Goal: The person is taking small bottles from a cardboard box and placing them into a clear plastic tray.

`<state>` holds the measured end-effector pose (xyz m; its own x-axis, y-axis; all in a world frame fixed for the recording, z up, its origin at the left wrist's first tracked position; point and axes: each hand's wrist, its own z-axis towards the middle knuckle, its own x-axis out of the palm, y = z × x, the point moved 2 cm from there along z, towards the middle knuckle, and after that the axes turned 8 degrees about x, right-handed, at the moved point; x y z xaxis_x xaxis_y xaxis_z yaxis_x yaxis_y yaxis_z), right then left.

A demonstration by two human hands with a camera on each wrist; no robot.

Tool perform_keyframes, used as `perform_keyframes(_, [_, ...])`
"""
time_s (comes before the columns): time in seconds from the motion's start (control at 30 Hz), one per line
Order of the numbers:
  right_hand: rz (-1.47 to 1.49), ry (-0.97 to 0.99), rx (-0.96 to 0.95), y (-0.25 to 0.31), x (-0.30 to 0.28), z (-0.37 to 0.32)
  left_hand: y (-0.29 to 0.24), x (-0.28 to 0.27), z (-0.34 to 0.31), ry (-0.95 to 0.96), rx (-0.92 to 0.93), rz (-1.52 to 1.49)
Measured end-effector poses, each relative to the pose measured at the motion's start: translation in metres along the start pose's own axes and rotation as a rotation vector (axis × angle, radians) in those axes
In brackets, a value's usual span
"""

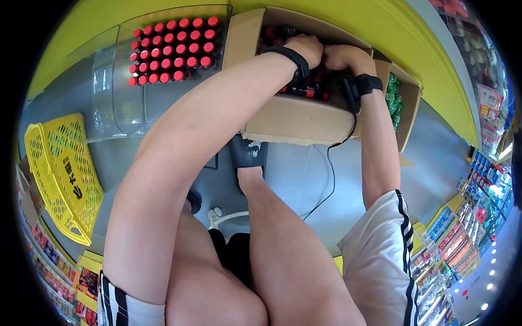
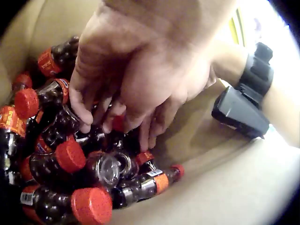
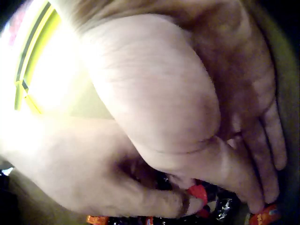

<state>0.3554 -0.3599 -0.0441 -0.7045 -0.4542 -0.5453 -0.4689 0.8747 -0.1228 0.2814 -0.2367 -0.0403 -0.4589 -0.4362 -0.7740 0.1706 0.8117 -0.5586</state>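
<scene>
Both hands reach down into an open cardboard box (image 1: pixel 304 119) of small dark bottles (image 2: pixel 51 164) with red caps and orange-red labels. My left hand (image 1: pixel 305 49) bends over the pile, its thumb and a fingertip pinching a red bottle cap (image 3: pixel 198 191); that bottle's body is hidden below. Right beside it, my right hand (image 1: pixel 348 57) points its fingers (image 3: pixel 258 173) down, fairly straight, against the bottles at the box wall. Its palm (image 3: pixel 164 89) shows nothing held. In the left wrist view the two hands overlap, the right hand (image 2: pixel 185 91) partly behind the left.
A clear plastic bin (image 1: pixel 117 81) with rows of upright red-capped bottles (image 1: pixel 171 51) stands left of the box. Green-wrapped goods (image 1: pixel 393 100) fill a second box at right. A yellow basket (image 1: pixel 65 179) is at far left, and a black cable (image 1: pixel 331 174) hangs from the right wrist.
</scene>
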Motion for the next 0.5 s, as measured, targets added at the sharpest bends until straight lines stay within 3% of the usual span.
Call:
perform_keyframes(0.13, [-0.018, 0.015, 0.076, -0.0008, 0.0008, 0.0030, -0.0005, 0.0006, 0.0005, 0.010, 0.008, 0.018])
perform_keyframes(0.37, [-0.121, 0.011, 0.008, -0.0003, -0.0045, -0.0007, -0.0014, -0.0035, 0.0021, 0.079, -0.006, -0.021])
perform_keyframes(0.5, [0.102, 0.073, -0.067, -0.0070, -0.0010, -0.0050, 0.0054, 0.0019, 0.0081, 0.080, -0.007, -0.024])
